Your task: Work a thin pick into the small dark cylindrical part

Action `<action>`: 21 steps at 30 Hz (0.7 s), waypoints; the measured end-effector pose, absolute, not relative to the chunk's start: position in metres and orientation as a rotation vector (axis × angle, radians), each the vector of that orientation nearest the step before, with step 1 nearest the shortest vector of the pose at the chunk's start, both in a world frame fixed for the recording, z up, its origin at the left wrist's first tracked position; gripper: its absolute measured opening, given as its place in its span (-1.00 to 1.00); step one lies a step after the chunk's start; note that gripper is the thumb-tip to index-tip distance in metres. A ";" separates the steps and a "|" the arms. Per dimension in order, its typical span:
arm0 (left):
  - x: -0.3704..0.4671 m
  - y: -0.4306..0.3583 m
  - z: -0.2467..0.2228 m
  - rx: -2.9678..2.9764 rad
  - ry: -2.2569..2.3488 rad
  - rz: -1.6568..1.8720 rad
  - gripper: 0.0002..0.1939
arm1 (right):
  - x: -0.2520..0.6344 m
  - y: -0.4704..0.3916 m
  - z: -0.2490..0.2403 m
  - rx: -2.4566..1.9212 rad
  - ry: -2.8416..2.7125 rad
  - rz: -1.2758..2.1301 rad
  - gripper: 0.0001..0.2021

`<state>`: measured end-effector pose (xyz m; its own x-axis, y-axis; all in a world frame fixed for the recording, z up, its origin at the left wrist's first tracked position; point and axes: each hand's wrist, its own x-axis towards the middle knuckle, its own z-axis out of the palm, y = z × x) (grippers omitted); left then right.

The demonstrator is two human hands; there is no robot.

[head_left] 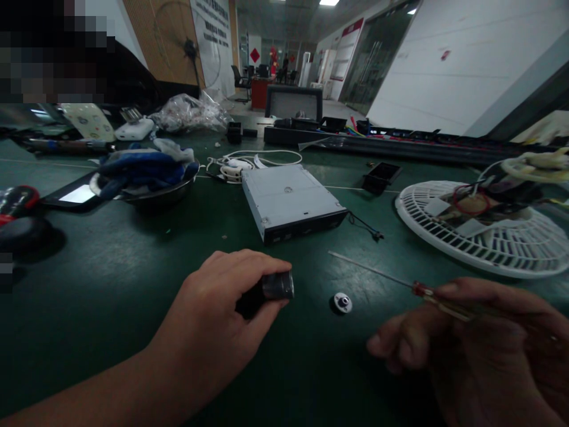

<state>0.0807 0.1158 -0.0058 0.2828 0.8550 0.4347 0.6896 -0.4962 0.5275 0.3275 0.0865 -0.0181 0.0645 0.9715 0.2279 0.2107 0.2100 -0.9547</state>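
Observation:
Between the thumb and fingers of my left hand (pixel 226 302) is a small dark metal cylinder (pixel 279 286), held just above the green table (pixel 293 367). My right hand (pixel 471 338) is closed on a thin screwdriver (pixel 377 272), whose shaft points left. A small round white part with a dark centre (pixel 342 302) lies on the table between my two hands. Beyond my left hand sits a flat silver disc drive (pixel 293 193) with a black front edge. A short dark cable (pixel 367 226) lies at its right corner.
At the right is a white fan grille (pixel 444 243) with wiring on it. Blue gloves (pixel 146 169) lie in a dark bowl (pixel 162 196) at the left. Farther back are a white coiled cable (pixel 235 169), a black tray (pixel 381 177) and a long black housing (pixel 400 148).

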 end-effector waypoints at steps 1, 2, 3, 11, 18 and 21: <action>0.081 0.116 -0.006 2.314 1.435 1.012 -0.73 | 0.323 0.087 -0.016 -1.223 -1.369 0.813 -0.86; 0.081 0.116 -0.006 2.312 1.445 1.010 -0.74 | 0.319 0.087 -0.015 -1.249 -1.405 0.761 -0.90; 0.081 0.116 -0.007 2.311 1.452 1.009 -0.74 | 0.315 0.088 -0.015 -1.280 -1.466 0.727 -0.92; 0.082 0.116 -0.006 2.298 1.423 0.991 -0.75 | 0.315 0.096 -0.025 -1.404 -1.982 0.577 -0.88; 0.083 0.115 -0.005 2.306 1.396 0.987 -0.75 | 0.312 0.091 -0.022 -1.391 -1.753 0.783 -0.71; 0.083 0.115 -0.005 2.304 1.380 0.982 -0.74 | 0.307 0.088 -0.018 -1.345 -1.671 0.809 -0.69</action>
